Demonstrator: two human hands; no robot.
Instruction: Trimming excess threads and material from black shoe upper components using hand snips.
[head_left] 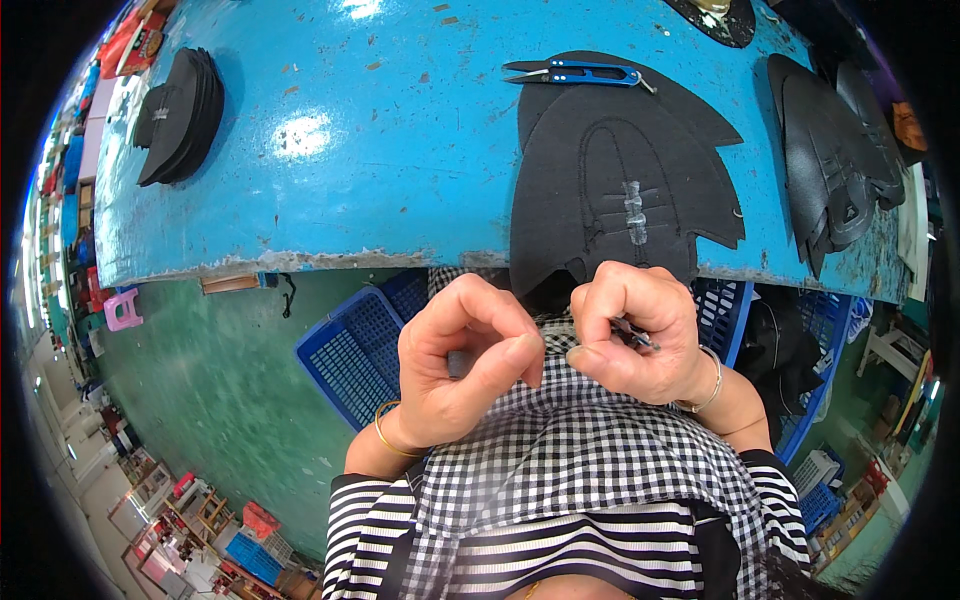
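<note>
Over my checked apron, just off the table's near edge, my left hand (472, 355) and my right hand (640, 335) face each other, thumbs and forefingers pinched. Whatever lies in the left pinch is too small to see. A small dark thing (634, 336), its kind unclear, shows between the curled fingers of my right hand. Beyond them, black stitched shoe-upper pieces (560, 170) lie overlapping on the blue table (400, 160), with a pale glossy strip in the middle of the top one. Blue-handled thread snips (590, 73) rest across their far end.
A stack of black pieces (190, 120) stands at the table's far left, and more black pieces (830, 160) lie at the right. Under the table edge are blue plastic crates (350, 355), the right one holding black material (780, 350). A pink stool (123, 310) stands on the green floor.
</note>
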